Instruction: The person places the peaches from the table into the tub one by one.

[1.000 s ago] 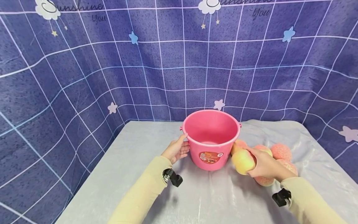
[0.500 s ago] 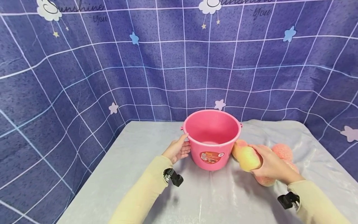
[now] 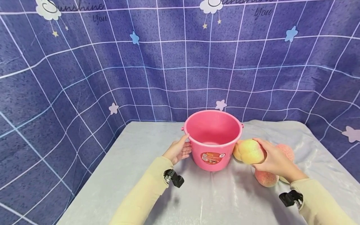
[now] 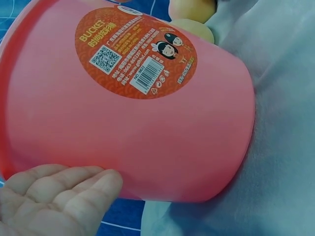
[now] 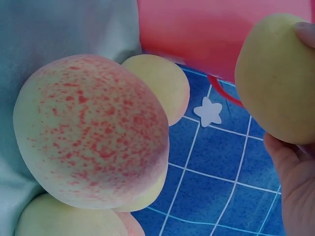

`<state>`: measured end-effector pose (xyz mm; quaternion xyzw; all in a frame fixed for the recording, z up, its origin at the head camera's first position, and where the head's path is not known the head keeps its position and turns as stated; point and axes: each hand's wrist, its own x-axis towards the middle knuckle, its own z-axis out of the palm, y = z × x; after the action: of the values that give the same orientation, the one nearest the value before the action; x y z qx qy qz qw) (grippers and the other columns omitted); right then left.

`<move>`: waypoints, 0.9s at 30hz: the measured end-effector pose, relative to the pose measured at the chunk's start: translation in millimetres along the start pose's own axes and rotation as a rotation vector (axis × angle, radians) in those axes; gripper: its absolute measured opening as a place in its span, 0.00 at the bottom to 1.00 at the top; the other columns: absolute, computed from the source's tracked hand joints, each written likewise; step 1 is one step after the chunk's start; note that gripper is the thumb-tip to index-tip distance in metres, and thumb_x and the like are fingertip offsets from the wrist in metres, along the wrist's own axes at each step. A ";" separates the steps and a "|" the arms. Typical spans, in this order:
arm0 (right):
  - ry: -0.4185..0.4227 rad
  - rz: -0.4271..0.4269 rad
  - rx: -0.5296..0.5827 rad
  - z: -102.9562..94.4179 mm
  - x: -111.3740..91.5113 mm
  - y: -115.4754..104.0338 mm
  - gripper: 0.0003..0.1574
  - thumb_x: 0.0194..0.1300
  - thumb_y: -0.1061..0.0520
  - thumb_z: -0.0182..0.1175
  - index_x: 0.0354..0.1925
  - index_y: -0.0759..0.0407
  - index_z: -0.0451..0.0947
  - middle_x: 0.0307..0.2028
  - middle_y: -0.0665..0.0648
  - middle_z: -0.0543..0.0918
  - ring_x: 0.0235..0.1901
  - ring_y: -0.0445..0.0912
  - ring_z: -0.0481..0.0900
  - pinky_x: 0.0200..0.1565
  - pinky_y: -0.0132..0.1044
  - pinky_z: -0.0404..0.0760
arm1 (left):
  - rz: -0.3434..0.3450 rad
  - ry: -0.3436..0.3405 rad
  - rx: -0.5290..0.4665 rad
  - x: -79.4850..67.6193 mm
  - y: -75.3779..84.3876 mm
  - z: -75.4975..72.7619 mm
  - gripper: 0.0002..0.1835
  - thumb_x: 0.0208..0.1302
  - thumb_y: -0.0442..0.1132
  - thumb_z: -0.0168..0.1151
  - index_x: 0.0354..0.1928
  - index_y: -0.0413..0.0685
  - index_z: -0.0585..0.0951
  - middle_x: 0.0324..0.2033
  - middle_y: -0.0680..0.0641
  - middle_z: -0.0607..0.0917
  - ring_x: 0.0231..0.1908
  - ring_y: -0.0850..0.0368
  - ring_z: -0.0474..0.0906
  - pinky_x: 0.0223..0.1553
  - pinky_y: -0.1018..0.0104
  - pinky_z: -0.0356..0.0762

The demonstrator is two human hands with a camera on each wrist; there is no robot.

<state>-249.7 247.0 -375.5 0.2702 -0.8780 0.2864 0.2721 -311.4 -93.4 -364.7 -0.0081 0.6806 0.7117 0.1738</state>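
A pink bucket (image 3: 212,157) with a red oval label stands upright on the cloth-covered table. My left hand (image 3: 177,151) is at its left side, the thumb at the rim and the fingers fairly straight along the outer wall. In the left wrist view, those fingers (image 4: 81,189) touch the bucket's side. My right hand (image 3: 274,159) grips a yellow and pink peach (image 3: 251,151), just right of the bucket and raised above the table. Behind it, another peach (image 3: 237,152) lies against the bucket's base.
More peaches lie under and behind my right hand, including a speckled peach (image 3: 266,179) in front and a pink peach (image 3: 286,151) farther back. The grey-white cloth (image 3: 146,140) covers the table. A dark blue grid-patterned curtain (image 3: 174,78) hangs behind and along both sides.
My right hand has lifted the peach slightly, moving it a little to the right and then back toward the bucket. The left hand and the bucket stay in place.
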 end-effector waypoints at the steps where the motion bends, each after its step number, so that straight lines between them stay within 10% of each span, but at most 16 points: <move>1: 0.003 -0.002 -0.003 -0.2 0.2 0.2 0.55 0.24 0.60 0.78 0.55 0.73 0.70 0.45 0.69 0.80 0.41 0.58 0.77 0.46 0.18 0.65 | 0.002 -0.009 -0.004 -0.1 -0.3 -0.6 0.40 0.71 0.55 0.45 0.63 0.18 0.60 0.62 0.23 0.66 0.63 0.33 0.63 0.64 0.44 0.60; 13: 0.035 0.003 -0.013 -3.9 5.1 2.4 0.56 0.22 0.60 0.78 0.55 0.72 0.70 0.44 0.68 0.80 0.39 0.56 0.77 0.46 0.15 0.64 | -0.004 -0.053 -0.028 1.5 0.4 -7.6 0.39 0.73 0.53 0.44 0.63 0.17 0.59 0.61 0.22 0.65 0.64 0.32 0.62 0.65 0.45 0.58; 27: -0.018 0.106 -0.101 -14.0 13.6 -3.0 0.56 0.27 0.55 0.78 0.58 0.68 0.69 0.46 0.67 0.80 0.40 0.56 0.80 0.38 0.52 0.77 | 0.000 -0.043 -0.019 4.6 0.4 -6.2 0.39 0.72 0.54 0.44 0.63 0.18 0.61 0.60 0.23 0.68 0.63 0.33 0.65 0.64 0.46 0.62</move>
<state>-252.9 249.6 -356.2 0.2120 -0.9068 0.2533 0.2619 -317.3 -98.4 -366.0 0.0055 0.6698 0.7183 0.1881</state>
